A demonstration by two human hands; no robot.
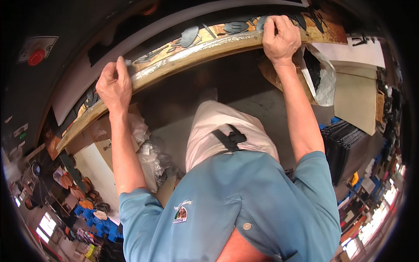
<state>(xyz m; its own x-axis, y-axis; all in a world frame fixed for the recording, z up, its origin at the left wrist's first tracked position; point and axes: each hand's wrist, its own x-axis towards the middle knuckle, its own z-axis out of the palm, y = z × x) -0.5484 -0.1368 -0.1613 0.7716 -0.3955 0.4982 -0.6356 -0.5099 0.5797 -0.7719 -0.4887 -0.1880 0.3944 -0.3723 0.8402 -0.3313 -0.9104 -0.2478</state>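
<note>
Standing at a wooden bench [183, 59], both hands up on its near edge, well apart. Left hand [114, 85] toward the left end, fingers curled shut, pinching a small grey piece [128, 62] at the edge. Right hand [280, 38] toward the right end, fingers bent over a dark flat cut-out [261, 22] on the top; grip on it unclear. More dark cut-outs [190, 36] lying between the hands along the bench top. Open bag [321, 74] hanging just below the right corner.
</note>
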